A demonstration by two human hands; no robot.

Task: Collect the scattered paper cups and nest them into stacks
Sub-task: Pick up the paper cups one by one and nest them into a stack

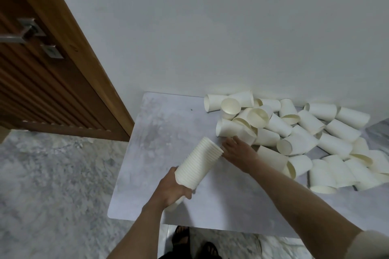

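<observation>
- While the left hand (pixel 173 188) wraps its fingers round the lower end of a tall nested stack of white paper cups (pixel 197 163), that stack tilts up and to the right, its open rims pointing toward the heap.
- Over on the right side, the right hand (pixel 236 149) reaches flat across the pale grey marbled tabletop (pixel 160 132), fingers stretched out and loosely spread at the near edge of the pile; whether the fingertips touch a cup, I cannot tell.
- Just beyond those fingers, a loose heap of scattered white paper cups (pixel 294 132) sprawls on its sides along the back and right of the table, against the white wall (pixel 210 27).
- One cup lying on its side with its mouth facing left (pixel 229 128) sits just past the right hand's fingertips.
- Far left, a brown wooden door (pixel 42 73) with a metal lever handle (pixel 19 33) stands beside the table.
- Below, dark sandals (pixel 195 242) show on the speckled grey floor (pixel 52 185).
</observation>
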